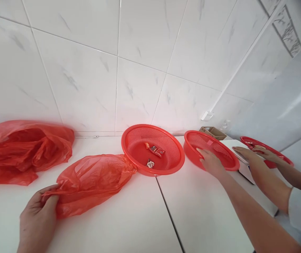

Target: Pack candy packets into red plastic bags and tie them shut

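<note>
My left hand (39,214) is at the lower left, with thumb and fingers pinched on the edge of a red plastic bag (92,179). The bag lies stretched across the white table, its bunched far end against a red basket (153,170). Inside that basket sit a few small wrapped packets (157,151). My right hand (210,161) reaches in from the lower right to the near side of a second red basket (221,154). Its fingers are apart at the rim; whether they touch it I cannot tell.
A larger crumpled red bag (26,151) lies at the left. Another person's hands (245,154) rest by a white box-like object and a third red basket (285,160) at the right. A cardboard box (213,133) stands against the tiled wall (140,80). A seam (168,211) crosses the tabletop.
</note>
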Motion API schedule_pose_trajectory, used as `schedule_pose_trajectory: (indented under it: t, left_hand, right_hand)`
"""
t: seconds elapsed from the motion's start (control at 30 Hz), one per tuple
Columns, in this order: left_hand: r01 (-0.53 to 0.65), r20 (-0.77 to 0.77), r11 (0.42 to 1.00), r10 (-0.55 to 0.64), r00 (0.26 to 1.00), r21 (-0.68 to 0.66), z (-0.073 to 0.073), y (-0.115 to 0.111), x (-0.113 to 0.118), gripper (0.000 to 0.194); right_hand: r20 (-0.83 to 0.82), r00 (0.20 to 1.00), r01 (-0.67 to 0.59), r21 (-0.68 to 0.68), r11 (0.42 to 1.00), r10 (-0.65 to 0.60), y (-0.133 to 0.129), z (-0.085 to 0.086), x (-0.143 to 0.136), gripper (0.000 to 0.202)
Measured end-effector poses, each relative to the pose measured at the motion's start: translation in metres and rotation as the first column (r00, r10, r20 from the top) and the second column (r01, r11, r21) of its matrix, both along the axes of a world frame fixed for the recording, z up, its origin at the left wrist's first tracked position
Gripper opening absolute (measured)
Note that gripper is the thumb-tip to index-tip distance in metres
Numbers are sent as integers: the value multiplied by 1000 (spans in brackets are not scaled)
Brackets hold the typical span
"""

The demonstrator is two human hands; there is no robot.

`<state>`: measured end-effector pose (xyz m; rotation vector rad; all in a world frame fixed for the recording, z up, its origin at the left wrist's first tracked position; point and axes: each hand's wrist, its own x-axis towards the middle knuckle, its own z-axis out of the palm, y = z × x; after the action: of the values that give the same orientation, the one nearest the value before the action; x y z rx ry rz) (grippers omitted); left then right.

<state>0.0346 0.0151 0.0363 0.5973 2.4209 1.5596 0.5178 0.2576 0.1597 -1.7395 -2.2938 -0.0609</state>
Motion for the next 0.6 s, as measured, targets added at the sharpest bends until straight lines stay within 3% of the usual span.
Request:
schedule_pose_trajectory:
  t: [0.1, 0.13, 0.2, 0.27, 0.4, 0.6]
  left_hand:
    - [5, 40, 1000, -6, 999, 9, 9, 0, 5, 31]
    - [9, 45, 1000, -10, 999, 7, 12, 0, 6, 31]
    - [16, 53, 1000, -16, 998, 8, 16, 0, 9, 30]
    - [18, 66, 1000, -19, 998, 20, 19, 0, 10, 30]
    - [23, 95, 999, -26, 995, 30, 19, -1, 11, 30]
    - [21, 86, 997, -27, 996, 77, 15, -2, 12, 32]
  right_hand:
    - [-46, 989, -132, 180, 975, 142, -15, 4, -52, 45]
    - [-28, 965, -252, 191, 949, 262, -27, 2, -68, 42]
    - [52, 892, -452, 145, 880, 449, -55, -5, -91, 40]
    - [111, 839, -542, 77, 837, 533, -80, -15, -101, 38]
    - [166, 849, -513, 36, 857, 501, -113, -28, -92, 37]
    - [190, 861, -471, -53, 881, 472, -170, -20, -64, 35]
